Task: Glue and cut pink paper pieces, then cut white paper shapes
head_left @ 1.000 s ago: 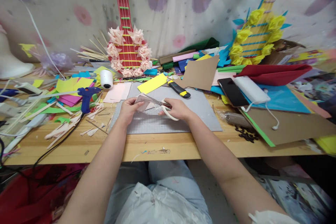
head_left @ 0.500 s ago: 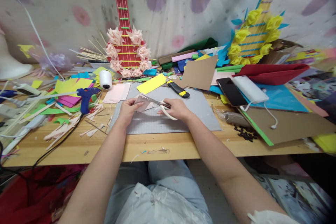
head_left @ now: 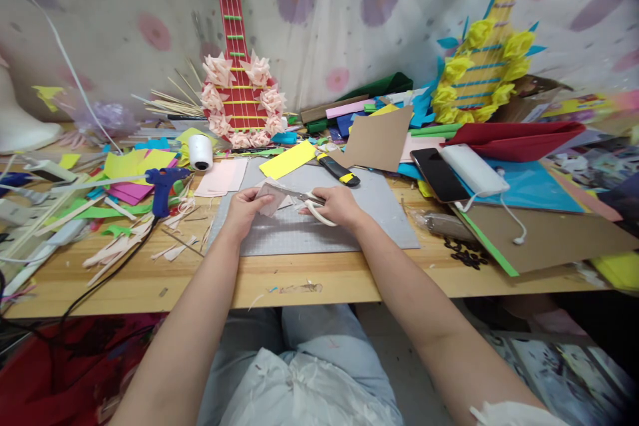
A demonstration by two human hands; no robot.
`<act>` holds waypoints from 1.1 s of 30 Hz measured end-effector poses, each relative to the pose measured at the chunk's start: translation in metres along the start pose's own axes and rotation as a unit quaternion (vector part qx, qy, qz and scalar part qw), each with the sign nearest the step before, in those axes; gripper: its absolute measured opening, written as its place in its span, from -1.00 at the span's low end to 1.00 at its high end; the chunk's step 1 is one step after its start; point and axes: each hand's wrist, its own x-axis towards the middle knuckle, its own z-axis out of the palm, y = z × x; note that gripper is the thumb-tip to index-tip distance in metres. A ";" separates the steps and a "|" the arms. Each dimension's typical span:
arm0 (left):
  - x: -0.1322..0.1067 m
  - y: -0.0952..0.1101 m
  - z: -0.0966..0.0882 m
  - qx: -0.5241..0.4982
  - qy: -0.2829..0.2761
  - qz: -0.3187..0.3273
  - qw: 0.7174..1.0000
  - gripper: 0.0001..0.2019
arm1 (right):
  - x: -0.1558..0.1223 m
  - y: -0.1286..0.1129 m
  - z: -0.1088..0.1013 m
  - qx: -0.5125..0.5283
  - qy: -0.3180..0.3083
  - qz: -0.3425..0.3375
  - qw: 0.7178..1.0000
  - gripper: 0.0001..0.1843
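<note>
Pinched in my left hand is a small piece of pale pink paper, held above the grey cutting mat. My right hand grips white-handled scissors, whose blades point left and reach the paper's upper edge. How far the blades are parted is hard to make out. Behind the hands, a black and yellow utility knife lies on the mat beside a yellow paper strip. A stack of pale pink paper rests at the mat's left back corner.
A blue glue gun and paper scraps lie to the left. At the back stand a red paper guitar with pink flowers and a yellow one. On the right are a phone, a white power bank and cardboard.
The pink paper has turned slightly in my left hand and the scissor handles have shifted a little. Otherwise both hands stay in nearly the same place.
</note>
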 end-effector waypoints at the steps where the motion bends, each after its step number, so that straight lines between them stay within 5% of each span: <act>1: 0.000 0.000 0.000 0.001 0.000 0.000 1.000 -0.69 | 0.000 0.000 0.000 0.000 0.002 0.000 1.000 -0.48; 13: -0.001 0.001 0.001 -0.004 0.001 -0.011 1.000 -0.65 | 0.002 0.003 0.003 0.049 -0.015 0.015 0.999 -0.50; 21: -0.005 0.003 0.002 0.051 -0.050 -0.024 0.997 -0.69 | 0.000 -0.003 0.004 0.049 -0.065 -0.016 0.997 -0.50; 33: -0.004 0.002 0.001 0.056 -0.060 -0.020 0.996 -0.72 | 0.001 -0.006 0.006 0.041 -0.036 -0.019 0.998 -0.47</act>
